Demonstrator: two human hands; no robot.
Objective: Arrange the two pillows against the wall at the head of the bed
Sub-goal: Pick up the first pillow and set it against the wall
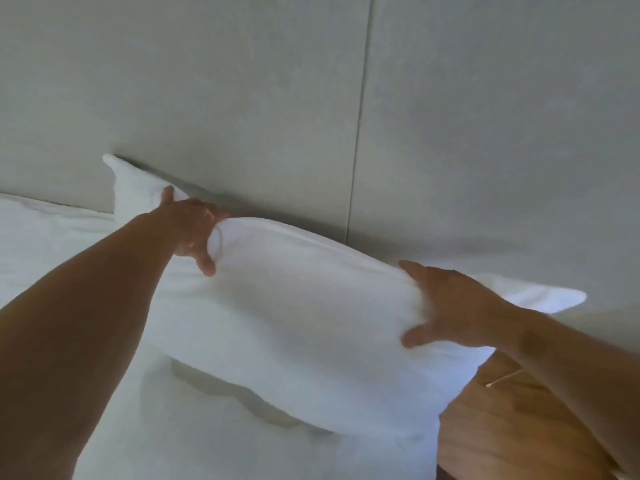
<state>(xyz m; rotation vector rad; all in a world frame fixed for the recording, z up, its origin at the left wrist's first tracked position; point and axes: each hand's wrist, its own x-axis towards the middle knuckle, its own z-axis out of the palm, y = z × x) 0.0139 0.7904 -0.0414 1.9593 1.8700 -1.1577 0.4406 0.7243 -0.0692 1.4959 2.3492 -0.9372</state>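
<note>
A large white pillow [304, 323] is held up over the head of the bed, its top edge close to the grey padded wall [242, 98]. My left hand [194, 230] pinches the pillow's upper edge near its left part. My right hand [450, 303] grips the same edge further right, thumb in front and fingers behind. The pillow's left corner [117, 168] touches the wall. The pillow's bottom hangs just above the white bedding [52, 237], casting a shadow. I cannot make out a second pillow as separate from the white bedding.
A wooden bedside surface [502, 427] lies at the lower right, beside the bed, with a thin pale stick-like object [502, 379] on it. A vertical seam [360, 116] divides the wall panels. White sheets cover the bed at left and bottom.
</note>
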